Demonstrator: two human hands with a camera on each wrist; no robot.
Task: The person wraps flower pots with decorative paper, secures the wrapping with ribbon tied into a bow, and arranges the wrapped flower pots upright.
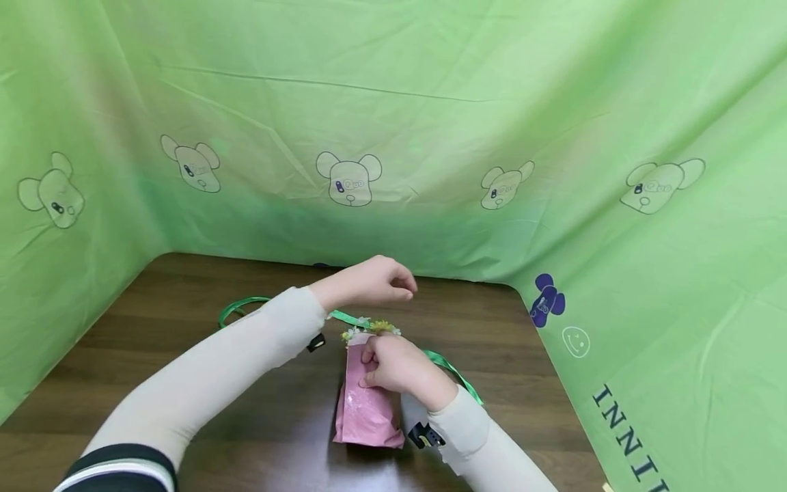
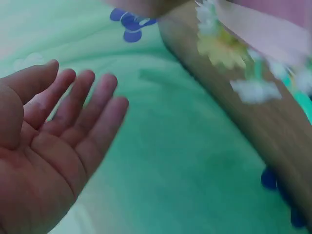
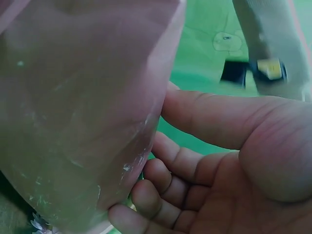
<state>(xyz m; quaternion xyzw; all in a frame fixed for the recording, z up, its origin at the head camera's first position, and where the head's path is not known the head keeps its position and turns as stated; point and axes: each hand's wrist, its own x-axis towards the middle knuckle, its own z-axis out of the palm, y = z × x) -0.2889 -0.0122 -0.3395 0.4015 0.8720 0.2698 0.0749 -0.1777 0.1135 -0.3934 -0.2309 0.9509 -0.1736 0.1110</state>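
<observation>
A pink paper bag with a glossy, creased surface stands on the table in the head view. Small white and yellow artificial flowers show at its top. My right hand pinches the bag's right side between thumb and fingers; the right wrist view shows the bag close up, with the thumb at its edge. Beyond the bag, my left hand hovers with nothing in it. Its fingers are loosely bent, palm in sight, in the left wrist view. The bag's contents are hidden.
Green ribbon lies on the dark wooden table right of the bag. Another loop of green ribbon shows behind the left forearm. A green cloth printed with bear heads walls in the back and sides.
</observation>
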